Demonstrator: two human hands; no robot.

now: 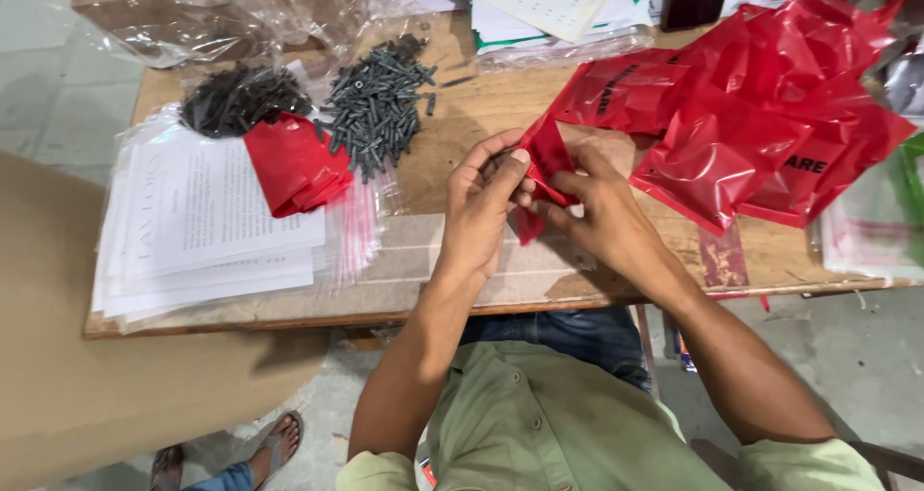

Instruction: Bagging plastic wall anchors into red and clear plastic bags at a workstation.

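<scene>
Over the near edge of a worn wooden table point(452, 144), my left hand point(483, 204) and my right hand point(597, 212) together pinch a small red plastic pouch point(544, 159). The pouch is folded and held upright between my fingers. Two heaps of dark screws lie at the far left: one point(241, 98) and another point(377, 101). A stack of folded red pouches point(294, 164) rests on sheets just left of my hands.
A pile of larger red plastic bags point(770, 116) covers the right of the table. White printed sheets in clear sleeves point(202, 221) lie at the left. A brown cardboard sheet point(96, 375) leans at the lower left. Another person's sandalled feet point(260, 452) show below.
</scene>
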